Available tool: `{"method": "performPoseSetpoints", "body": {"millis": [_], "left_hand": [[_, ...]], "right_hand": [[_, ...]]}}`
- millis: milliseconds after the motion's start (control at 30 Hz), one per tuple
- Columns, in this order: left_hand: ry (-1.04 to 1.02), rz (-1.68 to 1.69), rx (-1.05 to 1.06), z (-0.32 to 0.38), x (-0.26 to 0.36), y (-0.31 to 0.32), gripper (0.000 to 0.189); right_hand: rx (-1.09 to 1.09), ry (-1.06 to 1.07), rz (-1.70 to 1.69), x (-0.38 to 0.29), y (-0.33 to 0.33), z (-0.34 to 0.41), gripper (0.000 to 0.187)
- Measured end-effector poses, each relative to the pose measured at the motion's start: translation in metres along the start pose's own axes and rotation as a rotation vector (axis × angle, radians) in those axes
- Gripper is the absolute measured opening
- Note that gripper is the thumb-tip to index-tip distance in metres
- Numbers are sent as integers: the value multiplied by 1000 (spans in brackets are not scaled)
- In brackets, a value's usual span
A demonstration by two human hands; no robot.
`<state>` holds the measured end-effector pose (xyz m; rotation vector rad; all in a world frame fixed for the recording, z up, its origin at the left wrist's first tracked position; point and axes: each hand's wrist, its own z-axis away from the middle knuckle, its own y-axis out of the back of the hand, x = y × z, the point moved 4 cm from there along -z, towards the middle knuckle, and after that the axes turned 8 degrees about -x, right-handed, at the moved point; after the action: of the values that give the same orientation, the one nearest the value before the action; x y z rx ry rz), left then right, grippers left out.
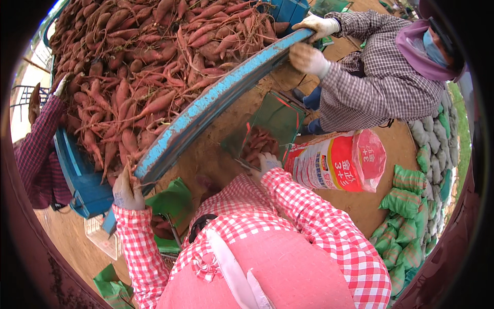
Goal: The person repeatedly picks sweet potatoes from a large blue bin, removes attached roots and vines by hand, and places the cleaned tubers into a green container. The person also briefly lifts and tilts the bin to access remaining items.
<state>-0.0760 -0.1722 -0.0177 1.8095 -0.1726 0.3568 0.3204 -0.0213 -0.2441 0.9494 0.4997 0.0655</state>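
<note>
My left hand (128, 190), in a pale work glove, is at the near corner of a blue metal truck-bed side board (216, 94). Its fingers touch the edge of a large heap of sweet potatoes (154, 58); whether they grip a root there is unclear. My right hand (269, 162), gloved too, reaches to the near rim of a green mesh bag (283, 116) held open on a frame. Sweet potatoes (260, 145) lie inside that bag, right by my fingertips. What the right fingers touch is partly hidden.
A co-worker (382, 69) rests gloved hands on the board's far end. Another person's sleeve (38, 143) reaches in at left. A printed sack (335, 160) stands right of the mesh bag. Filled green bags (405, 216) are stacked at right; a green bag (171, 201) is below the board.
</note>
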Motion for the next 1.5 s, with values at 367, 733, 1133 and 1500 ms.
{"method": "performPoseSetpoints", "body": {"millis": [367, 733, 1133, 1500], "left_hand": [[188, 2, -329, -3, 2, 4, 67], [284, -99, -299, -1, 4, 1, 65], [307, -114, -264, 2, 7, -4, 58], [328, -135, -268, 5, 4, -8, 55]], "right_hand": [[-414, -83, 368, 40, -39, 1, 35], [-370, -80, 275, 38, -64, 65, 29], [-550, -261, 189, 62, -90, 60, 36], [-375, -27, 118, 28, -88, 58, 31]]}}
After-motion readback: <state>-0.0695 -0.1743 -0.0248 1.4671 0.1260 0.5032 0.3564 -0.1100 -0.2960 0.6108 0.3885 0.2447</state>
